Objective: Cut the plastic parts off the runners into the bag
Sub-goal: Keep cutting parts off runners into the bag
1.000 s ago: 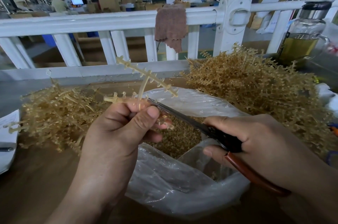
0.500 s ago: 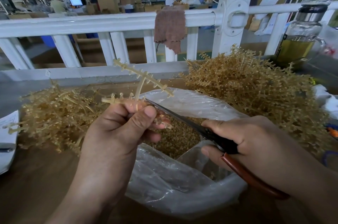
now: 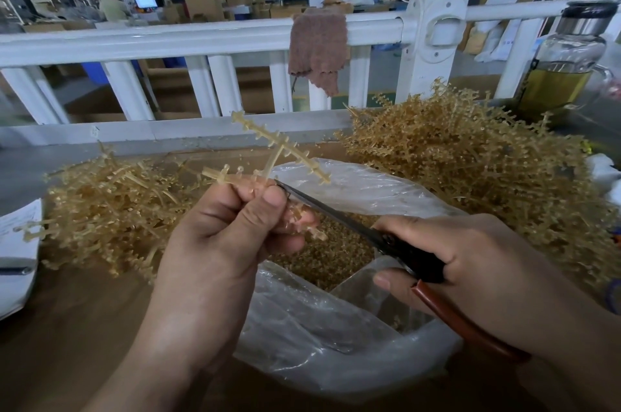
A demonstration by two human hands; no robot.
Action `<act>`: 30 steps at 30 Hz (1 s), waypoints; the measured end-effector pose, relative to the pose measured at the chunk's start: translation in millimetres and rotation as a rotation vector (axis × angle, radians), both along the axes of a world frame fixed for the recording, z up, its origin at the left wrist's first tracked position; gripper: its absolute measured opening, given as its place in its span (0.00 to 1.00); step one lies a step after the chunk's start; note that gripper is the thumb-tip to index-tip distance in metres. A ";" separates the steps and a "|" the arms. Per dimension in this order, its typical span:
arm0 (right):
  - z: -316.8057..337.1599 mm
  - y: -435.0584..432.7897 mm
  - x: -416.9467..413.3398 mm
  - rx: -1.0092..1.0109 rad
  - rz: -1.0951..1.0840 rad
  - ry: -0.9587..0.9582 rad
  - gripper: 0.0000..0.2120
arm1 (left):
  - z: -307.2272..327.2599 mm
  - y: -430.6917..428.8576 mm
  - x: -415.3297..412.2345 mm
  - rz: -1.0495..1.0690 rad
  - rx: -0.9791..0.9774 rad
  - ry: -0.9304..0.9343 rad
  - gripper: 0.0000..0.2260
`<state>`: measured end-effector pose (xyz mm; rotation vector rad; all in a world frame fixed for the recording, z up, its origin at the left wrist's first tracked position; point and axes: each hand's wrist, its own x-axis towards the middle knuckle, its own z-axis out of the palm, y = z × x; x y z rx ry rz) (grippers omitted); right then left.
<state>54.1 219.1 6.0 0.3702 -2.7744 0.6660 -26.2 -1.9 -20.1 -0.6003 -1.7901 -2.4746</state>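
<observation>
I have the left hand above the near-left edge of the bag, with its fingers curled and the thumb pressed down, pinching a runner. One bar of the runner lies across the fingertips. A stem rises from it to a second, tilted bar that stands over the far rim of the bag. A few small parts on the runner show below the thumb, over the bag's mouth.

The right hand is over the right side of the bag, fingers wrapped around the cutters. One red-brown handle sticks out under the palm. The blades point left across the bag's mouth and their tip meets the runner just beside the left thumb. I cannot tell whether the blades are fully together.

The bag is clear plastic, open at the top, and sits on the brown table. Cut parts lie heaped inside it.

Left of the bag is a low pile of runners, and further left a white sheet of paper. Behind and right of the bag is a taller pile of runners. Beyond that pile stands a glass jar holding yellow liquid. Behind the bag runs a white railing with a brown cloth draped over its top bar.
</observation>
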 end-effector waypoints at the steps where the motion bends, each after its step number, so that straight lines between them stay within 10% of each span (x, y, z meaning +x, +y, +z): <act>1: 0.6 -0.1 0.1 0.005 -0.003 0.005 0.19 | -0.8 -0.3 -0.5 0.011 -0.022 0.005 0.09; 30: 1.9 2.1 1.8 0.006 -0.007 -0.062 0.19 | -2.7 -6.1 -1.1 0.160 -0.230 0.142 0.11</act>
